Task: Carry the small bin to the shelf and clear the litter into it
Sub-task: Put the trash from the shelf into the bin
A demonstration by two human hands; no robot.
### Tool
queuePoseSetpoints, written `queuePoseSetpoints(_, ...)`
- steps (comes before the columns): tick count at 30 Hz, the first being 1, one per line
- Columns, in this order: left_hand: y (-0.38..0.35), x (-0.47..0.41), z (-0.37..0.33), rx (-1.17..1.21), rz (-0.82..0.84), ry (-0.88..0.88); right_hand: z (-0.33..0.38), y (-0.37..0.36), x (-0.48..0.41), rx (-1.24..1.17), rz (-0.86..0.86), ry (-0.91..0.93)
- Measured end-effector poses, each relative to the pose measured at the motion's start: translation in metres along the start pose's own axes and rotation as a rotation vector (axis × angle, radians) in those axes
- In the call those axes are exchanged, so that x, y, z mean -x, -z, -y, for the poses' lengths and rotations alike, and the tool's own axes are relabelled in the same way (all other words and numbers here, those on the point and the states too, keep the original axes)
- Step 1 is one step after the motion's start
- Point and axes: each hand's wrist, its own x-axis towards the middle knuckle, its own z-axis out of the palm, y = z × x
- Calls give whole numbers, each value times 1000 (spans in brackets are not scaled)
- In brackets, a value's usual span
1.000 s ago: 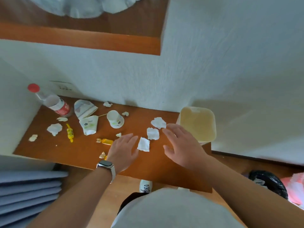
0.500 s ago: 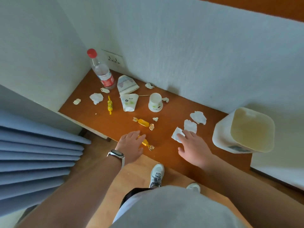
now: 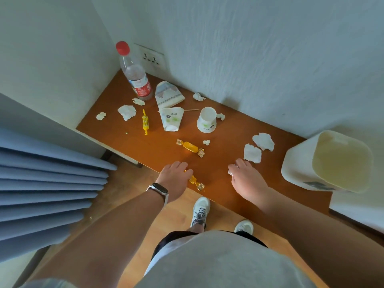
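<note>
Head view: left hand (image 3: 173,180) grasping candy (image 3: 194,181), right hand (image 3: 247,179) clutching tissue (image 3: 231,172), bin (image 3: 330,163) just right.

Soft, even daylight fills the corner, brightest on the white wall (image 3: 270,48), with no harsh glare. Faint shadows pool beside the small bin (image 3: 324,163) and under the shelf (image 3: 158,150). Wide-angle distortion bends the edges; the nearest clothing at the bottom looks blurred.
</note>
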Motion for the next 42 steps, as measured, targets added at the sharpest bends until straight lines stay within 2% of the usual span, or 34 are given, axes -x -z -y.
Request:
queuePoseSetpoints(11,4,-16,-4,-34,-81,-129,-10,6,25,-30,0,-17)
queuePoseSetpoints(15,13,-25,-12,0,-113,-147,-17,25,37,-80,-111,-3)
queuePoseSetpoints(21,61,-62,-71,127,-302,-223,-44,68,64,-144,-361,-9)
queuePoseSetpoints(28,120,-92,-150,295,-459,-353,-95,105,107,-250,-618,-198)
queuePoseSetpoints(33,158,-115,-199,273,-409,-447,-136,108,137,-285,-602,-403)
queuePoseSetpoints(37,170,-127,-236,258,-275,-412,-152,98,148,-271,-511,-346)
queuePoseSetpoints(42,165,-127,-258,137,-239,-418,-165,94,153,-201,-470,-268)
